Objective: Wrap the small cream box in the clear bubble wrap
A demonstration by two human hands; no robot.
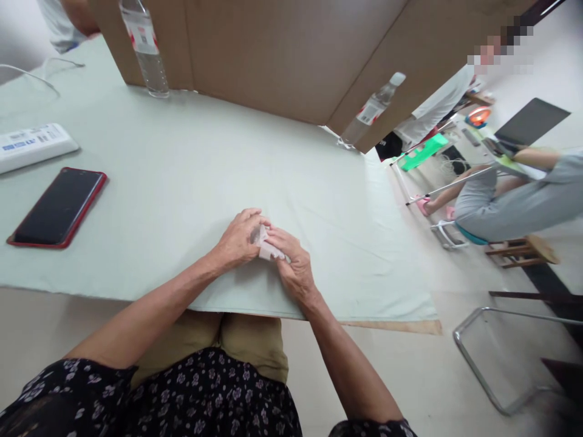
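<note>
Between my two hands, close to the near edge of the table, is a small whitish piece with a greyish, see-through-looking part at its left; its kind is too small and too covered to make out. My left hand grips its left end with curled fingers and thumb. From the other side my right hand closes on it, fingers over the top and thumb below. Both hands rest low over the pale green cloth.
Left lie a phone in a red case and a white box. Two water bottles stand against a brown cardboard screen. To the right are a seated person, a wooden stool and a metal-framed chair.
</note>
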